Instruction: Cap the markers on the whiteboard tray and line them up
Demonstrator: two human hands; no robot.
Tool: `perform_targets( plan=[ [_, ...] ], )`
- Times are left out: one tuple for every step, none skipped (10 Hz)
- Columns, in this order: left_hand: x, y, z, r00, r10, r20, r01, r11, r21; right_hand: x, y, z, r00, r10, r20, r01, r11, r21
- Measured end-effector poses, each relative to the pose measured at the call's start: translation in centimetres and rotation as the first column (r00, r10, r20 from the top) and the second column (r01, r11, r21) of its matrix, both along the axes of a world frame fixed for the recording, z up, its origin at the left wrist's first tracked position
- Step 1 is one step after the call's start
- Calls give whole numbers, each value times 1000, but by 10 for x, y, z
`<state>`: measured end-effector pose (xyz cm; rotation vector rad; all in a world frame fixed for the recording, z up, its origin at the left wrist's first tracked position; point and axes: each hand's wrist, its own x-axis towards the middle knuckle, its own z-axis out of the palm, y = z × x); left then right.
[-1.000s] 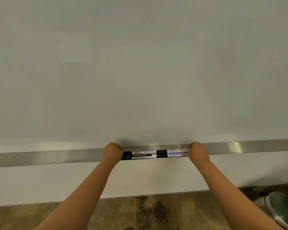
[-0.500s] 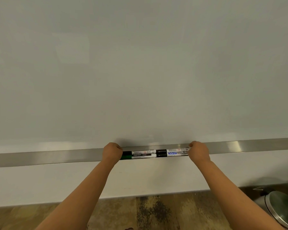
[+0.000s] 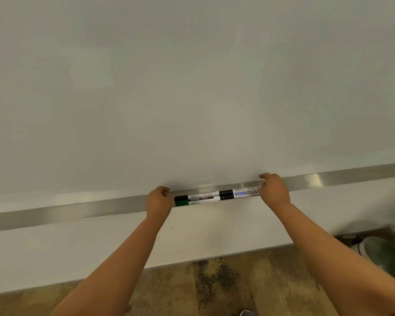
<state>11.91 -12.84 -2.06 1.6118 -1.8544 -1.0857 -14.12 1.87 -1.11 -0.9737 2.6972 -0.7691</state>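
Observation:
Several capped markers (image 3: pixel 214 197) lie in two rows, end to end, in the steel whiteboard tray (image 3: pixel 78 210). The left pair shows a black cap (image 3: pixel 181 198) and a green cap (image 3: pixel 181 203). The right pair has black caps (image 3: pixel 226 194) and a blue label. My left hand (image 3: pixel 159 199) is curled into a fist at the markers' left ends, with a thin gap between them. My right hand (image 3: pixel 274 190) is curled against the right ends and hides them, its thumb raised towards the board.
The blank whiteboard (image 3: pixel 192 87) fills the view above the tray. Below the tray is a white wall panel, then a wood-patterned floor (image 3: pixel 214 281). A round metal bin (image 3: pixel 385 256) stands on the floor at the lower right.
The view has tilted, so the tray now slopes up to the right. Both hands stay at the markers' ends; the left hand has eased slightly off the caps.

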Motion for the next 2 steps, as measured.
perform_targets(
  plan=[
    [8, 13, -2, 998, 35, -55, -36, 999, -33, 5, 13, -2, 1000, 5, 1, -5, 998, -67],
    [25, 31, -3, 986, 125, -111, -138, 984, -110, 6, 34, -2, 989, -104, 104, 120, 980, -157]
  ],
)
